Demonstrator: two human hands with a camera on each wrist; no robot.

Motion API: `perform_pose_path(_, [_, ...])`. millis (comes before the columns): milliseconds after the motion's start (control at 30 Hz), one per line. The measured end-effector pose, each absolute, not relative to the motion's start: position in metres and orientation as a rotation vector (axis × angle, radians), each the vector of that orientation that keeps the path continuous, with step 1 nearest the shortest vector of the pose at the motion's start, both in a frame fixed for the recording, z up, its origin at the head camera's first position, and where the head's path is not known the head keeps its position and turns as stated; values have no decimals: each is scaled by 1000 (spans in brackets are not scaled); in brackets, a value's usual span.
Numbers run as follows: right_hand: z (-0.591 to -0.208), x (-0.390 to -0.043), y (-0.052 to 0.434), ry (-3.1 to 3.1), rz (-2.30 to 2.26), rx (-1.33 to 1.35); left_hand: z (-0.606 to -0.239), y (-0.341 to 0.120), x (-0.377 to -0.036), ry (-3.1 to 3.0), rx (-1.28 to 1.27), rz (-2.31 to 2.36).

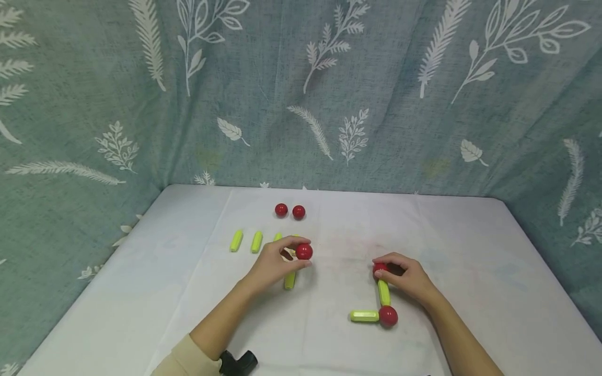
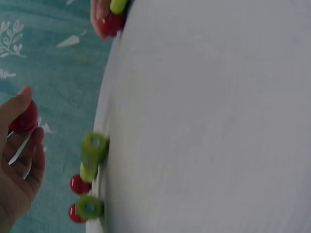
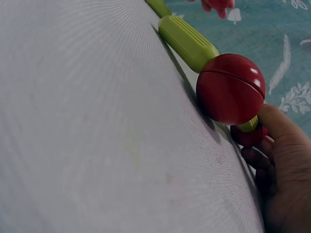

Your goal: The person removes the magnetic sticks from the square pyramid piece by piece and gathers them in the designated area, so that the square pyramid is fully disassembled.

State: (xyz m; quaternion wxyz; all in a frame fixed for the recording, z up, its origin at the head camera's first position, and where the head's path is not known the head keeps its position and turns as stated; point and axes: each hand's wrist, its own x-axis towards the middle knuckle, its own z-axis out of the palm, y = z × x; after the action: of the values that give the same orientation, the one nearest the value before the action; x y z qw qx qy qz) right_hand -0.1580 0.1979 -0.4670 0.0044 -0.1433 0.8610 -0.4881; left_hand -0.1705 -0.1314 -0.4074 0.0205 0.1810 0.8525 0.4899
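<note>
My left hand [image 1: 275,265] pinches a red ball [image 1: 304,251] between thumb and fingers, raised above the white table. On the right, my right hand [image 1: 411,279] grips another red ball [image 1: 378,271] at the far end of a yellow-green stick [image 1: 384,293]. That stick's near end meets a third red ball [image 1: 388,316], from which a second yellow-green stick [image 1: 364,316] points left, making an L. The right wrist view shows this corner ball [image 3: 231,90] close up, with the gripped ball partly hidden behind it. A loose yellow-green stick [image 1: 289,281] lies under my left hand.
Two red balls [image 1: 298,212] sit toward the back of the white table [image 1: 447,230]. Several yellow-green sticks [image 1: 236,241] lie in a row before them, some partly covered by my left hand. A black object [image 1: 239,363] is by the left sleeve. Patterned cloth [image 1: 263,120] hangs behind.
</note>
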Motion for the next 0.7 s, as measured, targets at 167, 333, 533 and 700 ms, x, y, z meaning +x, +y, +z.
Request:
perform_pose_path(167, [-468,-158,198,2698,-1529,-434,-403,-150,-187,2723,468,1520])
perform_pose_path(333, [-468,-158,198,2707,-1521,-422,-397,-169,-204,2793,440,1516])
perform_pose_path(533, [-467,-158,197,2700,-1517,-387,-396,-191,-234,2766,326,1408])
perform_pose_path(700, [-467,-158,197,2691,-1512,-372,-397,-205,-262,2747,258,1268])
